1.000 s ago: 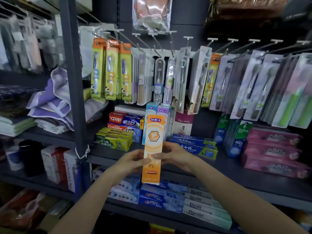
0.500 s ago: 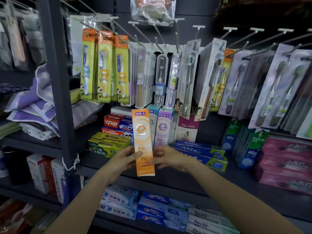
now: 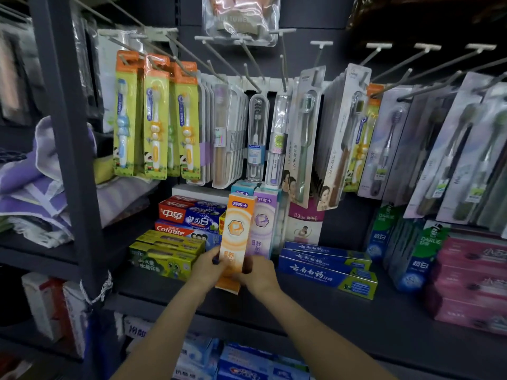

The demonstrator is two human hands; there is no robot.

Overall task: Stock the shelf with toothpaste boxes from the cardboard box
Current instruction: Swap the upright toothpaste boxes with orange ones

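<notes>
Gripping glossy rectangular orange carton point(image 3: 236, 242)

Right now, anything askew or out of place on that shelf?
Only the orange box: both hands, left and right, hold it upright but tilted, beside the straight purple box. It may not be seated yet. Nothing looks spilled or damaged.

At frame centre we read 舒客+ atop the orange box point(image 3: 236, 234) and again on the purple box point(image 3: 262, 223) beside it. Left of them, 中華 and 健齿白 on the red-blue box point(image 3: 189, 216), Colgate on the red box point(image 3: 175, 231) below. Right of centre, 云南白药 on a blue box point(image 3: 326, 275). Far right, DARLIE on a green box point(image 3: 424, 250).
</notes>
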